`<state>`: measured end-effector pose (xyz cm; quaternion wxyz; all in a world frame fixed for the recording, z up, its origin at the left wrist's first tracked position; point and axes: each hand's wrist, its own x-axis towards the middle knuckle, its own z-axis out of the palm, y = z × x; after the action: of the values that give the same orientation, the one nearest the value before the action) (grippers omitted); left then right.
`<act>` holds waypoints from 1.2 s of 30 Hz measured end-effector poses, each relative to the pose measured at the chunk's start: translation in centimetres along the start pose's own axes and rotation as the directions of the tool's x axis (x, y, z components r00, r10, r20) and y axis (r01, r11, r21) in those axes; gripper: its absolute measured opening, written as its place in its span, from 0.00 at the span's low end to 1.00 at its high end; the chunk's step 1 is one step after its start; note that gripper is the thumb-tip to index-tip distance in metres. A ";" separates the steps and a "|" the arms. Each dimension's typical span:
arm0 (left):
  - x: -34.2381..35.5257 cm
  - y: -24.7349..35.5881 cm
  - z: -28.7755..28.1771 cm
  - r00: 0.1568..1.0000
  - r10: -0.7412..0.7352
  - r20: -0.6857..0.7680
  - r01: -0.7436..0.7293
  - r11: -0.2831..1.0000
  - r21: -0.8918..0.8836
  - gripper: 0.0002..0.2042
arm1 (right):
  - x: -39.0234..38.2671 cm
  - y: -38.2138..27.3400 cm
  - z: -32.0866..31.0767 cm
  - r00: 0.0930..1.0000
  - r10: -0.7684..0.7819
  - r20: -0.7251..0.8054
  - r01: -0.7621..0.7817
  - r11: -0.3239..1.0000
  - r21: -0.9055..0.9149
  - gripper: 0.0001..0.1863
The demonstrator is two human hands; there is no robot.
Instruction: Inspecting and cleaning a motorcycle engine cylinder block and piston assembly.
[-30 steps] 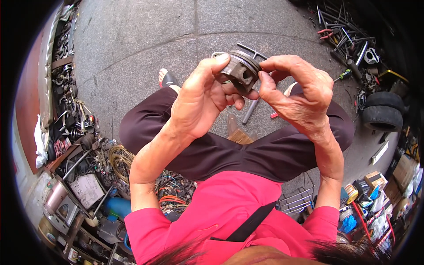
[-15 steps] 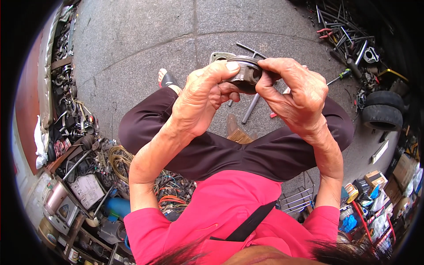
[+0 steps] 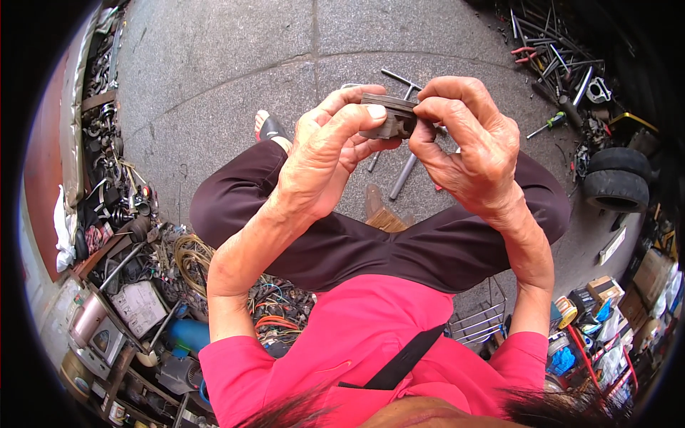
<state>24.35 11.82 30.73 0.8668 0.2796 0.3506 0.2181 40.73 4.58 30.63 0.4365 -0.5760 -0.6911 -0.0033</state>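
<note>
A dark grey metal piston (image 3: 392,128) with ring grooves round its upper edge is held up above my lap. My left hand (image 3: 322,146) is closed round its left side, the thumb pressing on its face and the fingers beneath and behind. At the right edge of the piston, by the grooves, my right hand (image 3: 472,146) pinches with thumb and forefinger; whether a loose ring is between them cannot be made out. A T-handle wrench (image 3: 398,77) lies on the ground beyond, partly hidden by the hands.
A metal rod (image 3: 404,177) and a brown wooden piece (image 3: 386,219) lie between my legs. To the right are a green-handled screwdriver (image 3: 548,123), heaped tools (image 3: 553,53) and two small tyres (image 3: 619,189). Metal parts and coiled cable (image 3: 191,265) crowd the left side.
The piston has tilted so its top edge lies flatter and its side faces me more. My right hand has shifted slightly left, its fingers raised more. Less of the pale part behind shows.
</note>
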 end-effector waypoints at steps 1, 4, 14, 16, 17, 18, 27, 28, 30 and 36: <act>0.0 0.0 -0.1 1.000 0.005 -0.014 -0.005 1.000 -0.002 0.22 | -0.1 0.0 0.1 1.000 0.000 0.000 0.000 1.000 0.001 0.10; 0.1 -0.3 -0.7 0.999 0.033 -0.007 -0.032 0.996 0.078 0.20 | -0.2 0.0 0.2 1.000 -0.018 0.010 0.018 1.000 -0.013 0.10; -0.6 0.1 0.2 0.962 0.272 -0.031 -0.242 0.896 0.374 0.22 | 0.0 0.2 -0.2 0.999 -0.028 0.035 0.029 0.999 -0.040 0.09; -0.7 0.1 0.2 0.962 0.271 -0.020 -0.242 0.887 0.392 0.23 | 0.0 0.1 -0.1 0.999 -0.032 0.036 0.033 0.999 -0.027 0.10; -0.7 0.2 0.2 0.962 0.271 -0.021 -0.242 0.888 0.392 0.23 | -0.1 0.0 -0.1 0.999 -0.029 0.035 0.030 0.999 -0.028 0.10; -0.7 0.2 0.3 0.968 0.251 -0.020 -0.227 0.905 0.361 0.23 | -0.1 0.0 -0.1 0.999 -0.026 0.034 0.027 0.999 -0.028 0.10; -0.5 0.0 0.6 0.976 0.214 -0.027 -0.205 0.960 0.191 0.24 | 0.3 -0.4 -0.4 0.998 0.001 0.070 -0.004 0.999 0.034 0.10; -0.5 0.0 0.5 0.981 0.193 -0.019 -0.188 0.969 0.159 0.24 | 0.4 -0.3 -0.4 0.998 0.000 0.070 -0.003 0.999 0.034 0.10; -0.4 0.2 0.3 0.991 0.131 -0.006 -0.129 0.986 0.109 0.24 | 0.3 -0.1 -0.3 0.999 -0.011 0.042 0.009 0.999 0.049 0.10; -0.6 0.7 0.3 1.000 0.004 0.016 -0.005 1.000 0.031 0.24 | -0.1 0.1 -0.4 0.998 -0.020 0.064 0.016 0.999 0.049 0.10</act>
<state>24.03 11.85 31.63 0.8646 0.2955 0.3465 0.2124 41.05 4.33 30.79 0.4278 -0.5587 -0.7100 0.0282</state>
